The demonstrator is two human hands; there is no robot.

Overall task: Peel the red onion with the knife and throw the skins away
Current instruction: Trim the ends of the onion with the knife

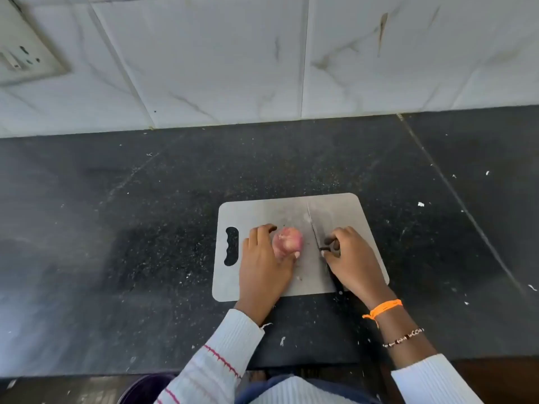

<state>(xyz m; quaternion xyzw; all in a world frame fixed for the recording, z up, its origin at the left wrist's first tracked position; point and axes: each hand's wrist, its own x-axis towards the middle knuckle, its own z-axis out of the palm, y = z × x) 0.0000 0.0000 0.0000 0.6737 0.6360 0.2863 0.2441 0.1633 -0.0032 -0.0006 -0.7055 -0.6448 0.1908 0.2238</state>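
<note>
Head view: both hands over the cutting board.
Left hand: cups the red onion.
Right hand: grips the knife, blade just right of the onion.
Open room: bare counter left of the left hand.

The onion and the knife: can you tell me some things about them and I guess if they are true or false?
1. The red onion sits on the grey cutting board. True.
2. The left hand holds the knife. False: the left hand grips the onion; the right hand holds the knife.
3. The knife blade is cutting into the onion. False: it lies on the board beside the onion, apart from it.
4. An orange thread circles the right wrist. True.
5. The counter is white. False: it is dark.
</note>
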